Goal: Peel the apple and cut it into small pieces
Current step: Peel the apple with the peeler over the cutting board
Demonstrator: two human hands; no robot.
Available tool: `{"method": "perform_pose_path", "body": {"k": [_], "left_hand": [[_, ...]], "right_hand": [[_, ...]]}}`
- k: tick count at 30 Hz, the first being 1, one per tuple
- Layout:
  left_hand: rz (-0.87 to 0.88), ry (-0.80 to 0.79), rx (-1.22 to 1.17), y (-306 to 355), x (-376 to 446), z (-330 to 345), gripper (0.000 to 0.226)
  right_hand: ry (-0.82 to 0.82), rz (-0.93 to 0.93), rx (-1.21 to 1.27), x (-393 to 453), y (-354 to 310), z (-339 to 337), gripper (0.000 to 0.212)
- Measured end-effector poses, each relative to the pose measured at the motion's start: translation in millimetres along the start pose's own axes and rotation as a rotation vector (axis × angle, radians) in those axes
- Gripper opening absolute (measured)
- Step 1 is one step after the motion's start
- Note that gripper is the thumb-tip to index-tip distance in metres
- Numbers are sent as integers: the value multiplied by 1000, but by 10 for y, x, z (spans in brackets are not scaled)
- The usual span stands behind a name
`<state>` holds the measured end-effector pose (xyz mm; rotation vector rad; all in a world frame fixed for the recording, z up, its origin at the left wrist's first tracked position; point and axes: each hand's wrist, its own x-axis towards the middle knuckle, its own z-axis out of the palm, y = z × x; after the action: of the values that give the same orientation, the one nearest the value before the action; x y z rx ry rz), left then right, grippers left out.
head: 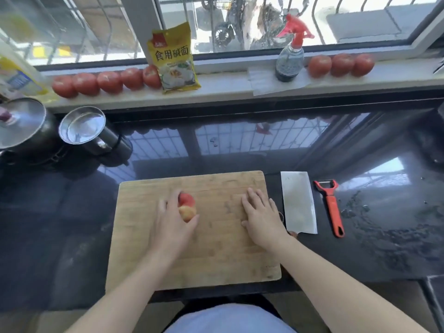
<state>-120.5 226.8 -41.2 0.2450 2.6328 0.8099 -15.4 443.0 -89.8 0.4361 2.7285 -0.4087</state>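
Two hands are over the cutting board [216, 260]: the left hand [171, 227] curls around the apple [187, 206] near the board's middle, the right hand [260, 217] lies flat and spread by the right edge. The apple looks unpeeled — grip it firmly, then fetch the peeler [330, 205], which lies on the counter beyond the knife [298, 203].

Red-yellow apple [187, 205], orange peeler [331, 205], tan bamboo board [216, 248].

Your forearms bare, no sleeves in view; hands bare too: left hand [173, 221], right hand [262, 218]. Pale blue garment [228, 319] at your waist.
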Motion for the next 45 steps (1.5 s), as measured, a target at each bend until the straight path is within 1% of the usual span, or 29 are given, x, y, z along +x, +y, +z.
{"method": "perform_pose_path", "body": {"k": [3, 6, 9, 11, 13, 14, 16, 17, 19, 21, 22, 23, 25, 27, 29, 32, 34, 36, 38, 39, 41, 42, 45], "left_hand": [[-52, -23, 66, -364, -475, 93, 72], [-39, -49, 153, -538, -590, 162, 74], [-10, -48, 194, -572, -611, 211, 75], [-25, -39, 194, -545, -621, 227, 81], [-74, -28, 187, -526, -654, 236, 95], [-98, -14, 177, -517, -686, 238, 102], [-123, 32, 150, -508, -766, 252, 107], [-127, 57, 138, -490, -804, 255, 106], [-133, 93, 129, -419, -864, 265, 99], [-115, 122, 148, -327, -889, 281, 89], [-96, 138, 159, -279, -892, 293, 84], [-80, 149, 162, -232, -893, 307, 80], [-62, 161, 151, -144, -891, 332, 78], [-60, 171, 134, -84, -889, 355, 79], [-63, 189, 118, -79, -903, 376, 82], [-66, 202, 122, -150, -939, 376, 84], [-98, 205, 91, -216, -986, 364, 83], [-149, 223, 36, -295, -1051, 327, 82], [-207, 245, -28, -412, -1114, 281, 81], [-228, 246, -57, -482, -1146, 257, 82], [-241, 222, -101, -619, -1198, 211, 85], [-240, 201, -121, -674, -1215, 184, 87], [-199, 130, -158, -802, -1199, 74, 89]], "right_hand": [[-20, 3, -1, -12, 5, -3, 69], [-24, -4, -9, -2, -11, -3, 70], [-13, -21, -24, -15, 1, 8, 70], [-16, -18, -28, -5, 3, 15, 69], [13, -20, 5, -3, 4, 36, 65], [81, -31, 52, -26, 13, 38, 59], [319, -14, 214, -127, 92, 10, 42], [444, 32, 300, -197, 177, -8, 38], [642, 181, 385, -336, 463, -41, 33], [725, 396, 398, -417, 849, -72, 33], [713, 510, 402, -435, 1047, -83, 34], [668, 609, 409, -445, 1225, -93, 32], [556, 720, 412, -454, 1486, -106, 24], [460, 725, 402, -443, 1627, -106, 28], [414, 713, 399, -440, 1714, -90, 34], [402, 766, 401, -452, 1810, -95, 30], [438, 777, 436, -481, 1770, -156, 26], [522, 722, 513, -526, 1538, -249, 24], [564, 584, 615, -614, 1116, -341, 23], [547, 493, 672, -661, 871, -338, 23], [429, 321, 748, -739, 394, -212, 19], [351, 260, 740, -760, 180, -112, 19], [107, 155, 750, -789, -259, 229, 24]]}}
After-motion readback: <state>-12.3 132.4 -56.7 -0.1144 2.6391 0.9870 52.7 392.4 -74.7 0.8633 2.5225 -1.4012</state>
